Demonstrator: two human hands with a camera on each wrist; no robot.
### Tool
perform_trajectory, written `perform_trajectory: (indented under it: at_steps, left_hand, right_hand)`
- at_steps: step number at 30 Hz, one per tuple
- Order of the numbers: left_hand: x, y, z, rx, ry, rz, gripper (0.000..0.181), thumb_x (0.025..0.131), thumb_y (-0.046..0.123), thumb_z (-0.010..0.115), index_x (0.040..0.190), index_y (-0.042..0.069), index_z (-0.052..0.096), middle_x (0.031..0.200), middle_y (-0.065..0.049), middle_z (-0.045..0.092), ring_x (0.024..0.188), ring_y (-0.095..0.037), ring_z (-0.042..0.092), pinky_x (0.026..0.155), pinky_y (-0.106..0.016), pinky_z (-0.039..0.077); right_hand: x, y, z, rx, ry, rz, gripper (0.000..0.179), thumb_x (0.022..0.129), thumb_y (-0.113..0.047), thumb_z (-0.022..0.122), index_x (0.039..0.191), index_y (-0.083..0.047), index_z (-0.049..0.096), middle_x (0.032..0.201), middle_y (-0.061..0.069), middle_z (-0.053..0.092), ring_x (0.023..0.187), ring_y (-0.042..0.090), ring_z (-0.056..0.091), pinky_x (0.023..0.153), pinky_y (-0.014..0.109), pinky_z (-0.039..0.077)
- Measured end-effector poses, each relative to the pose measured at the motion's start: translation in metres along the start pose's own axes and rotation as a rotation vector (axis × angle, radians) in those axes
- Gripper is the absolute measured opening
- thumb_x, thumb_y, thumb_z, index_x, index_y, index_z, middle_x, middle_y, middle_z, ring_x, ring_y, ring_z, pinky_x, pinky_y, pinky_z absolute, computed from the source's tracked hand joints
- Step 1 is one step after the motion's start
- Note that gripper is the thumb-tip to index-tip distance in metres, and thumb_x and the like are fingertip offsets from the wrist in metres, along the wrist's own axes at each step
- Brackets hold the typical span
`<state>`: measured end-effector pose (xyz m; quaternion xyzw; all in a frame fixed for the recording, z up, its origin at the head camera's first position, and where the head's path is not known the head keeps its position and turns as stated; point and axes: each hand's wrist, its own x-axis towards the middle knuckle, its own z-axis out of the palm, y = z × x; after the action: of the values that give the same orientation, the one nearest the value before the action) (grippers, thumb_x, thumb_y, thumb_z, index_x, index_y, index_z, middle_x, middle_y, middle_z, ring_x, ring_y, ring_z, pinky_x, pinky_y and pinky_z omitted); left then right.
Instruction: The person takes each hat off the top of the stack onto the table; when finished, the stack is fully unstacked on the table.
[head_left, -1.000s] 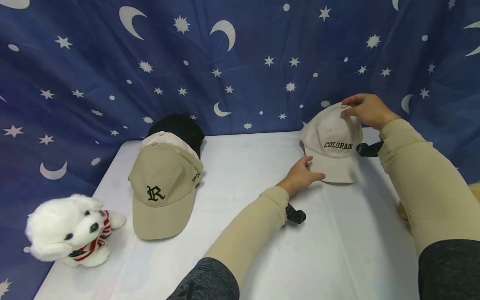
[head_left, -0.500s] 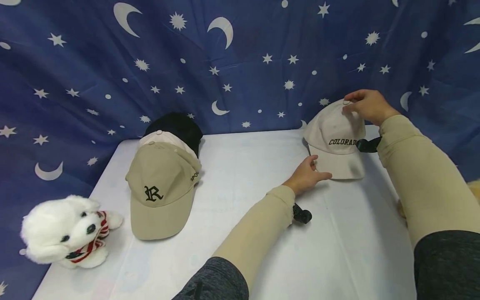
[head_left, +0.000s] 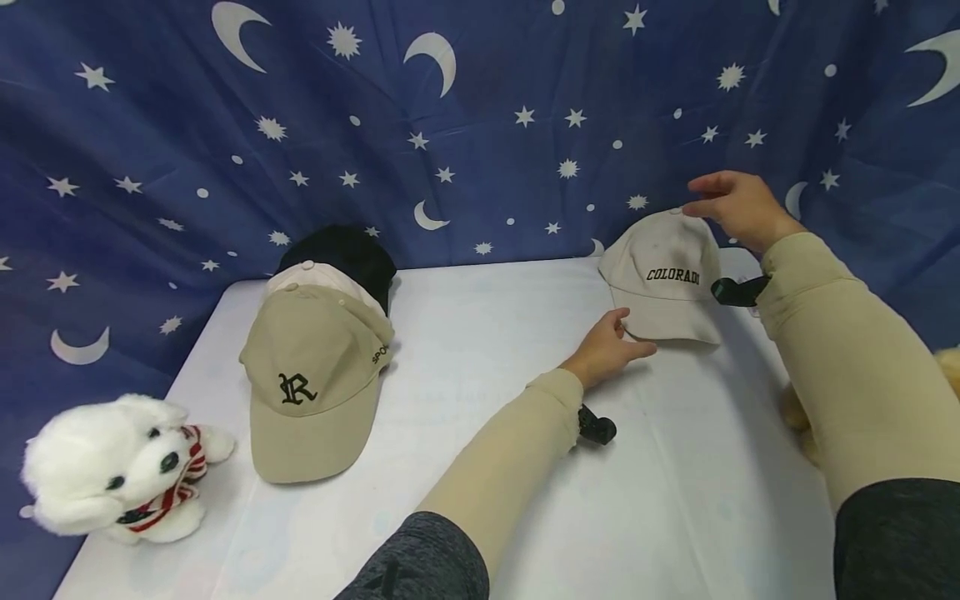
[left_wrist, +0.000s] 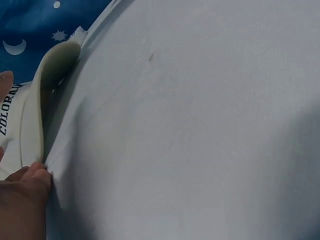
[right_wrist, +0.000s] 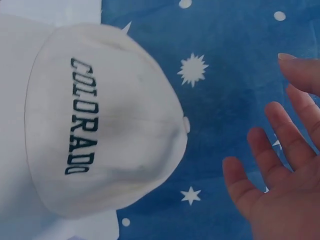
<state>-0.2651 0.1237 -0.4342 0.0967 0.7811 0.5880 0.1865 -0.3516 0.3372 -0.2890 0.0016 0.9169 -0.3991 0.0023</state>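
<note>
A cream baseball cap [head_left: 663, 250] lettered COLORADO sits at the back right of the white table, its brim toward me. My right hand [head_left: 738, 208] is just above and right of the crown. In the right wrist view, that hand [right_wrist: 285, 165] has its fingers spread, with a gap between them and the cap [right_wrist: 115, 120]. At the brim's left front corner is my left hand [head_left: 603, 348], thumb and fingers apart. The left wrist view has this hand [left_wrist: 30, 195] touching or very close to the brim [left_wrist: 36, 120]; exact contact is hard to tell.
On the left, a tan cap [head_left: 315, 350] with an R overlaps a pale cap [head_left: 326, 273] and a black cap [head_left: 352, 250]. A white plush dog [head_left: 97, 467] sits at the front left. Something tan and fluffy [head_left: 798, 421] is partly hidden by my right arm. A blue star-patterned cloth [head_left: 495, 100] hangs behind.
My right hand has let go of the crown's top and lifted slightly off it. The COLORADO cap has settled lower, its brim tipped further back. My left hand stays near the brim.
</note>
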Motion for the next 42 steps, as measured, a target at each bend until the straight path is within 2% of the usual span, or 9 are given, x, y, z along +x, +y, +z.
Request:
perform_trajectory:
  at_steps: [4, 7, 11, 18, 25, 27, 33, 38, 42]
  left_hand:
    - [-0.003, -0.001, -0.005, 0.003, -0.013, 0.019, 0.078, 0.086, 0.028, 0.08, 0.152, 0.016, 0.041, 0.152, -0.007, 0.044, 0.135, -0.017, 0.046, 0.105, -0.027, 0.04]
    - [-0.007, 0.001, -0.014, -0.016, -0.024, 0.031, 0.079, 0.086, 0.028, 0.08, 0.153, 0.015, 0.039, 0.155, -0.007, 0.04, 0.136, -0.018, 0.045, 0.105, -0.029, 0.042]
    - [-0.015, 0.006, -0.035, -0.032, -0.035, 0.072, 0.08, 0.088, 0.026, 0.078, 0.154, 0.014, 0.037, 0.156, -0.009, 0.037, 0.138, -0.021, 0.044, 0.105, -0.031, 0.043]
    - [-0.034, 0.016, -0.076, -0.045, -0.007, 0.15, 0.079, 0.089, 0.021, 0.077, 0.155, 0.011, 0.035, 0.156, -0.011, 0.036, 0.138, -0.024, 0.044, 0.105, -0.031, 0.043]
    - [-0.063, 0.016, -0.111, -0.023, 0.038, 0.169, 0.08, 0.088, 0.023, 0.078, 0.155, 0.014, 0.035, 0.156, -0.008, 0.036, 0.138, -0.022, 0.042, 0.106, -0.033, 0.042]
    - [-0.072, 0.015, -0.121, -0.003, 0.059, 0.17, 0.08, 0.088, 0.025, 0.078, 0.155, 0.015, 0.035, 0.156, -0.006, 0.035, 0.14, -0.021, 0.04, 0.107, -0.036, 0.041]
    - [-0.1, 0.011, -0.152, 0.063, 0.107, 0.213, 0.079, 0.089, 0.026, 0.076, 0.155, 0.014, 0.035, 0.158, -0.002, 0.033, 0.144, -0.023, 0.032, 0.111, -0.043, 0.036]
    - [-0.125, 0.006, -0.172, 0.079, 0.149, 0.209, 0.077, 0.088, 0.023, 0.076, 0.154, 0.014, 0.037, 0.157, 0.001, 0.034, 0.144, -0.02, 0.031, 0.113, -0.042, 0.033]
    - [-0.146, -0.001, -0.185, 0.095, 0.181, 0.221, 0.073, 0.087, 0.023, 0.077, 0.151, 0.014, 0.043, 0.155, 0.001, 0.038, 0.144, -0.021, 0.031, 0.113, -0.045, 0.034]
  right_hand:
    - [-0.008, -0.004, 0.0, 0.022, 0.017, 0.001, 0.067, 0.099, -0.036, 0.063, 0.154, -0.006, 0.038, 0.155, 0.021, 0.035, 0.14, 0.037, 0.032, 0.112, 0.058, 0.028]
    - [-0.013, -0.007, 0.003, 0.05, 0.021, -0.033, 0.066, 0.098, -0.035, 0.064, 0.153, -0.008, 0.04, 0.152, 0.018, 0.039, 0.135, 0.032, 0.037, 0.11, 0.053, 0.032]
    - [-0.019, -0.011, 0.011, 0.087, 0.018, -0.086, 0.061, 0.098, -0.031, 0.066, 0.15, -0.008, 0.044, 0.143, 0.013, 0.045, 0.123, 0.024, 0.044, 0.104, 0.045, 0.038]
    - [-0.033, -0.022, 0.027, 0.102, -0.003, -0.154, 0.056, 0.098, -0.026, 0.067, 0.145, -0.005, 0.048, 0.137, 0.009, 0.049, 0.117, 0.018, 0.045, 0.096, 0.036, 0.04]
    - [-0.048, -0.032, 0.043, 0.118, -0.051, -0.2, 0.056, 0.097, -0.024, 0.067, 0.145, -0.004, 0.047, 0.143, 0.011, 0.046, 0.127, 0.025, 0.045, 0.102, 0.045, 0.039]
    - [-0.053, -0.036, 0.048, 0.119, -0.061, -0.22, 0.055, 0.097, -0.024, 0.067, 0.145, -0.004, 0.047, 0.143, 0.011, 0.047, 0.128, 0.027, 0.045, 0.1, 0.041, 0.041]
    - [-0.068, -0.051, 0.066, 0.117, -0.099, -0.279, 0.052, 0.096, -0.021, 0.069, 0.142, -0.004, 0.051, 0.141, 0.011, 0.049, 0.126, 0.026, 0.047, 0.086, 0.019, 0.045]
    - [-0.079, -0.061, 0.08, 0.131, -0.143, -0.308, 0.051, 0.096, -0.019, 0.069, 0.141, -0.003, 0.051, 0.14, 0.012, 0.05, 0.125, 0.027, 0.047, 0.087, 0.018, 0.045]
    - [-0.085, -0.066, 0.093, 0.149, -0.162, -0.34, 0.047, 0.096, -0.02, 0.069, 0.138, -0.003, 0.055, 0.14, 0.01, 0.053, 0.125, 0.028, 0.049, 0.09, 0.025, 0.046]
